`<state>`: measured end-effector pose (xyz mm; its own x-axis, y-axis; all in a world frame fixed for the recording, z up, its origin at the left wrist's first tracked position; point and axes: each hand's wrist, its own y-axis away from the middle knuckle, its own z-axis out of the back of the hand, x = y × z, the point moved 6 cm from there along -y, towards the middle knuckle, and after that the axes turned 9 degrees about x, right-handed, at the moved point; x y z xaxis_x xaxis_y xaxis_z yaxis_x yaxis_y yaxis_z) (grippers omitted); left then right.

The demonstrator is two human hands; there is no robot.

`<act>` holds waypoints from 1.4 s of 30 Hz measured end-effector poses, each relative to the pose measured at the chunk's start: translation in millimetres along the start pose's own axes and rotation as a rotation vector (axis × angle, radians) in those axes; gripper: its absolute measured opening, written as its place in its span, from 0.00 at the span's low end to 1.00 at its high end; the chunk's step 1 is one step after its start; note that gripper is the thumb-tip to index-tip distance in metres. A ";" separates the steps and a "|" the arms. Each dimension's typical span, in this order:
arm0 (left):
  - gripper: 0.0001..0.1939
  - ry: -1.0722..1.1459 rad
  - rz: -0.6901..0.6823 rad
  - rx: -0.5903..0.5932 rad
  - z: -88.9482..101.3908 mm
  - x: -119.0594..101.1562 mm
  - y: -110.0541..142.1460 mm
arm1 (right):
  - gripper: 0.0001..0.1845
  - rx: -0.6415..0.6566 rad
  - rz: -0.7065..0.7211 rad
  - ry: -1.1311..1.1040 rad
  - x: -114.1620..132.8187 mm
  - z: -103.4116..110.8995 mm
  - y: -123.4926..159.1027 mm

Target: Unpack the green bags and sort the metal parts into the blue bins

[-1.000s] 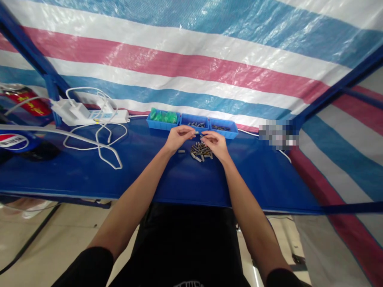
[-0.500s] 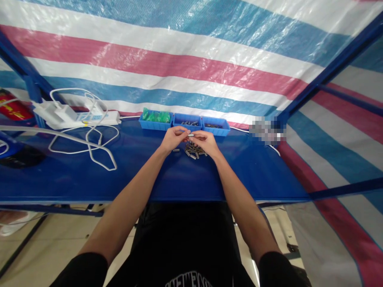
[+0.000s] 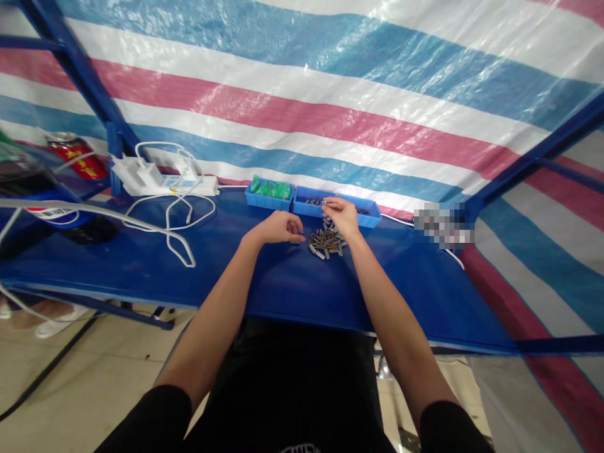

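My right hand [image 3: 343, 217] pinches a small metal cylinder [image 3: 324, 202] between thumb and fingertips, over the front of the middle blue bin [image 3: 302, 209]. To its left, my left hand [image 3: 279, 228] hovers low at the table, fingers bent, with a gap between thumb and forefinger and nothing visible in it. A pile of small metal parts [image 3: 326, 241], silver cylinders and thin brass-toned pieces, lies on the blue table [image 3: 292, 286] between and just below the hands. The right blue bin [image 3: 369, 218] is partly covered by my right hand.
A left blue bin [image 3: 268, 201] holds green plastic [image 3: 271, 187]. Further left are a white power strip [image 3: 202, 185], looped white cables [image 3: 168, 233], a dark drink bottle [image 3: 61, 217] and a red can [image 3: 80, 157]. A blurred-out item [image 3: 443, 225] sits at the right.
My hands, together over the pile before, have parted. The right carries the small metal cylinder to the middle bin; the left has let go and lowered toward the table. The view has shifted left.
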<state>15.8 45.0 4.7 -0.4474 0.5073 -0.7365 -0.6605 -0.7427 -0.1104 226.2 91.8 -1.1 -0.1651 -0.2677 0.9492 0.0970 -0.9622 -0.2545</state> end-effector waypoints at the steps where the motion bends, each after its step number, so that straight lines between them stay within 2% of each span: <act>1: 0.17 -0.003 0.005 0.047 -1.0 1.3 2.2 | 0.23 -0.001 -0.003 0.002 -0.6 0.3 -1.4; 5: 0.10 -0.023 0.004 0.123 -4.7 3.8 3.4 | 0.20 -0.022 0.019 -0.024 6.3 5.0 8.5; 8: 0.08 -0.031 0.003 0.136 -7.3 4.4 1.2 | 0.16 0.009 0.030 -0.087 14.6 9.3 25.2; 10: 0.09 -0.021 0.006 0.101 -7.4 4.9 -0.5 | 0.15 0.018 0.016 -0.103 16.8 13.3 36.7; 13: 0.13 0.010 -0.011 -0.023 -5.0 3.2 -3.9 | 0.17 0.019 -0.011 -0.110 14.6 18.1 49.3; 15: 0.16 0.030 -0.042 -0.097 -4.7 -0.4 -6.7 | 0.17 0.020 -0.017 -0.111 12.4 19.2 53.1; 18: 0.15 0.105 -0.080 -0.165 -6.6 -5.3 -11.5 | 0.17 0.022 -0.015 -0.121 12.0 18.6 54.1; 21: 0.15 0.283 -0.087 -0.205 -10.2 -5.7 -15.8 | 0.17 0.034 -0.002 -0.128 15.8 16.8 54.2; 26: 0.21 0.618 -0.069 -0.296 -14.3 -3.3 -18.0 | 0.19 0.104 0.041 -0.078 22.7 9.9 57.5; 30: 0.25 0.776 -0.077 -0.327 -16.3 -3.8 -18.4 | 0.22 0.186 0.061 -0.045 23.9 -0.4 60.9; 35: 0.23 0.717 -0.074 -0.394 -14.6 -3.6 -17.9 | 0.23 0.232 0.077 -0.045 24.8 -9.1 63.3; 42: 0.28 0.876 0.050 -0.323 -24.1 -2.4 -16.7 | 0.23 0.222 0.079 -0.036 25.4 -9.1 64.2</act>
<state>42.4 45.7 -7.7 0.2306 0.0586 -0.9713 -0.3941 -0.9070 -0.1483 219.3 22.8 4.9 -0.1137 -0.3362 0.9349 0.3223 -0.9026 -0.2853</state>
